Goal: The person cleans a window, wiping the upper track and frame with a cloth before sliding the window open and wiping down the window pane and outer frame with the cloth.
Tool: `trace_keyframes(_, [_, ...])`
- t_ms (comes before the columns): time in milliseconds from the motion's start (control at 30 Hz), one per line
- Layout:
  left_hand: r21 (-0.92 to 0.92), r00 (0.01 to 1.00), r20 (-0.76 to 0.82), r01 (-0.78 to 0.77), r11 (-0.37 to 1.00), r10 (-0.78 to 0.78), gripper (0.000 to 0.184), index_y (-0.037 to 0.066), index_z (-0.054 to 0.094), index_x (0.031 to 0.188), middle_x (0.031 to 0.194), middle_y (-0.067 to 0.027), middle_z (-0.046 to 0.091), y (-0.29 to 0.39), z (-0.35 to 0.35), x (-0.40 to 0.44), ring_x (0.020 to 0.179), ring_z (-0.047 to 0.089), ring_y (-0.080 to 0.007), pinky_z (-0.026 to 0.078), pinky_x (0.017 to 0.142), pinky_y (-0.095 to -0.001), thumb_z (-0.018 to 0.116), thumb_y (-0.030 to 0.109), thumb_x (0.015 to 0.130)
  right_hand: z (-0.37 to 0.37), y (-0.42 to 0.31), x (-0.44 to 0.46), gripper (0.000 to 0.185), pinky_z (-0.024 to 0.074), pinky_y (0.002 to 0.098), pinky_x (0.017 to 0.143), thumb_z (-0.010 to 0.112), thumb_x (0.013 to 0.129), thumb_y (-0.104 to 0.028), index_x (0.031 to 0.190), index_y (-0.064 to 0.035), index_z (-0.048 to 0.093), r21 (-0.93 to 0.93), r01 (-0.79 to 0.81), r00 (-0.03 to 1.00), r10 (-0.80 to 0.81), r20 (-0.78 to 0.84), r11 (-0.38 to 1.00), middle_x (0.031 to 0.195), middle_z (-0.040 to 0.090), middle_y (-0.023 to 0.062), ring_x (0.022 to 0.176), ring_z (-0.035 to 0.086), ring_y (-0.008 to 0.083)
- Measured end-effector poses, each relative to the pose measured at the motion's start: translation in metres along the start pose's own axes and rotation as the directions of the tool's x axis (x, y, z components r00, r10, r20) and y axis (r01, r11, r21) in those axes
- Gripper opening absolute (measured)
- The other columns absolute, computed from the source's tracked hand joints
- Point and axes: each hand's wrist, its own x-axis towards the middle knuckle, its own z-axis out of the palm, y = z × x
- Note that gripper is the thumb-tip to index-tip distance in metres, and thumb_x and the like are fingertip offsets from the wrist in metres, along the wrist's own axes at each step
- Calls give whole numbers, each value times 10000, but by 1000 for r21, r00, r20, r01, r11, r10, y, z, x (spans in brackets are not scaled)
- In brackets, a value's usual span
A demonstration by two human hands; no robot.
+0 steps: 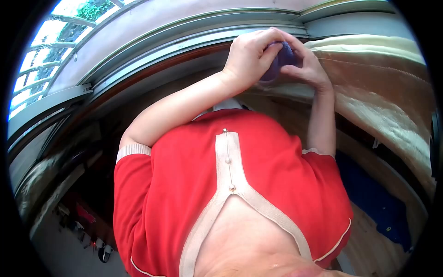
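High in the view, close to the window frame, my two hands are together around a small purple, partly see-through thing (276, 69). It has a bluish, textured upper part, and its kind is not clear. My left hand (249, 55) is closed, pinching its upper left side between thumb and fingers. Curved around the other side is my right hand (311, 69), with the thumb under it and the fingers over the top. The fingers partly cover it.
A metal window track (194, 34) runs behind my hands, with a barred window (50, 46) at upper left. Shiny cream cloth (383, 87) hangs on the right. Blue fabric (378, 198) lies over a wooden surface at lower right. Several small items (92, 240) sit at lower left.
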Motion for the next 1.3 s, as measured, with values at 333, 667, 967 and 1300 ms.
trace_keyframes(333, [-547,939,44,308,778,-341,83,-30,538,917,811,-89,656,15,9,15,739,618,-107,517,664,-249,588,17,869,16,-22,-4,344,458,248,853,692,817,-109,1126,-43,556,-164,-181,945,125,-303,970,1061,593,35,966,560,104])
trace_keyframes(667, [-22,995,-30,98,995,-99,118,49,632,829,698,-92,613,-35,80,27,726,579,-279,466,656,-391,672,140,767,-27,16,-35,298,461,226,828,701,790,-18,1074,-55,620,-369,-140,858,-74,-508,919,1016,638,12,934,576,85])
trace_keyframes(967, [255,986,-89,-112,960,139,86,115,638,846,793,-22,572,-68,76,21,800,540,-249,410,679,-373,658,117,762,-45,35,-28,214,492,284,676,670,789,-33,1001,-59,653,-725,-225,754,-355,-553,651,887,662,89,744,642,198])
trace_keyframes(1300, [363,991,23,-135,922,135,244,164,688,968,814,-15,555,-58,93,39,822,540,-228,408,689,-383,628,95,741,-42,39,-11,177,501,417,646,641,794,-172,967,-139,654,-854,-477,797,-307,-520,209,838,650,88,751,633,321])
